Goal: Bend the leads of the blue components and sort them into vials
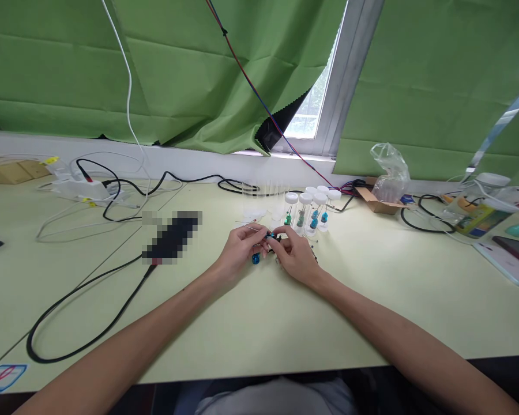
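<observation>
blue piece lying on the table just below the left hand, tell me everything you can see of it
The blue piece is small, compact and roughly rounded, deep blue with darker patches and a glossy look; whether it is plastic or metal cannot be told. It lies loose on the pale tabletop, on the wearer's side of the left hand, close to its fingers. Whether they touch it is unclear, and finer parts are too small to make out.

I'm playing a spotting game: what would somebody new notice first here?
Probably the big green curtains across the back, with a bright window showing between them. In front, the left hand and right hand meet at a small blue piece, with white-topped clear tubes just behind.
</observation>
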